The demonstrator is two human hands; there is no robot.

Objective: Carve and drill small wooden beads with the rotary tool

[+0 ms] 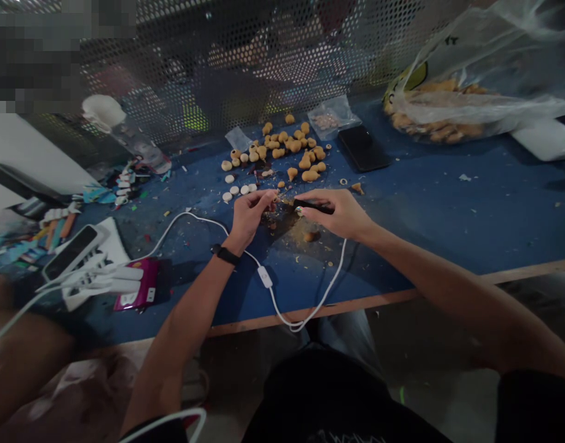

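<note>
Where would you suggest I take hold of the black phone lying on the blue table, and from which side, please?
Pinch its long edges, coming from the right, over the blue tabletop. The black phone lies flat, a thin slab with nothing raised to grasp, and a small clear bag sits by its left end.

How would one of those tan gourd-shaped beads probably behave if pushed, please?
The tan gourd-shaped beads would probably roll or wobble, since their bodies are rounded. Their narrow necks may make them curve off course. They look small, so they are probably light and easily scattered across the blue bench top.
</note>
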